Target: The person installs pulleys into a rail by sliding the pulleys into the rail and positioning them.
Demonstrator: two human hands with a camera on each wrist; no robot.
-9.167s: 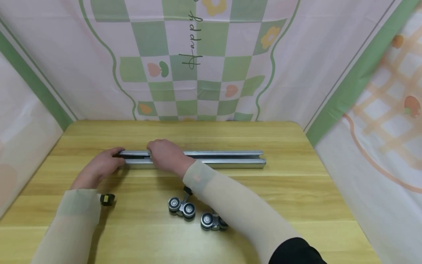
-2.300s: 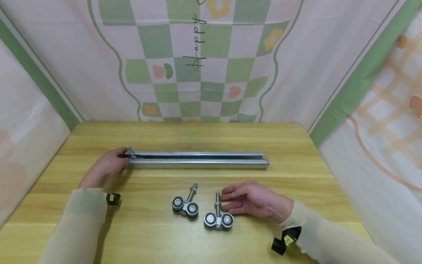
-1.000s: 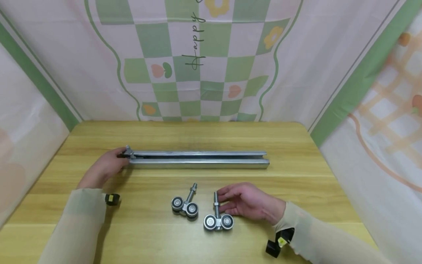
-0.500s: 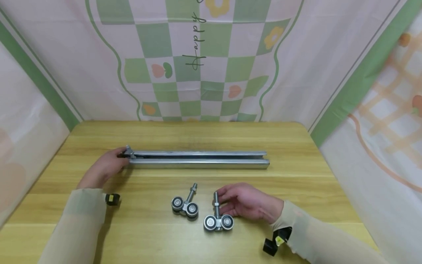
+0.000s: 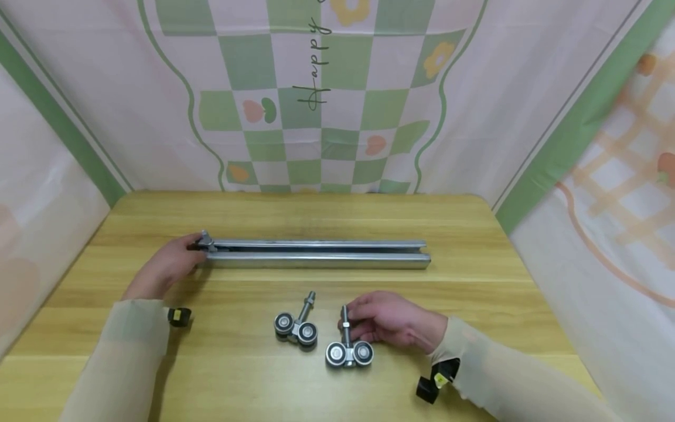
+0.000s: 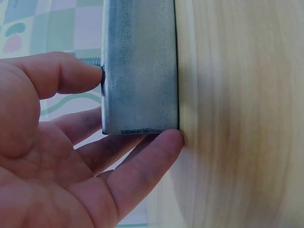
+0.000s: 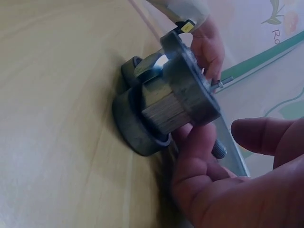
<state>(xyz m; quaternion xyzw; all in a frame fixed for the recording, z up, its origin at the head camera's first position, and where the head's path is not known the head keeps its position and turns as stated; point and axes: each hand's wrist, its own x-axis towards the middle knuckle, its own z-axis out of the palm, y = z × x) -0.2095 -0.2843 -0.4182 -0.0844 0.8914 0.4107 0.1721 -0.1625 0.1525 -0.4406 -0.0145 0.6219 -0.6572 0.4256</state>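
A steel C-shaped track (image 5: pixel 316 262) lies across the table. My left hand (image 5: pixel 169 264) grips its left end, thumb on the top edge and fingers at the end face in the left wrist view. A threaded bolt (image 5: pixel 205 236) stands up from that end; what it belongs to is mostly hidden. Nearer me, a wheeled door roller (image 5: pixel 336 354) rests on the table with its bolt pointing up. My right hand (image 5: pixel 398 319) is beside it, fingers reaching behind the bolt; in the right wrist view the thumb (image 7: pixel 256 135) stands apart from it. Another door roller (image 5: pixel 307 333) lies to its left.
The wooden table (image 5: pixel 253 375) has rounded back corners. A patterned cloth (image 5: pixel 343 99) hangs behind it and along both sides. A black wrist camera (image 5: pixel 435 381) sits at my right cuff, another camera (image 5: pixel 179 317) at my left.
Earlier my right hand worked at the track's left part; it then moved to the nearer roller. Lately its fingers have crept left behind the bolt. My left hand stays at the track's end.
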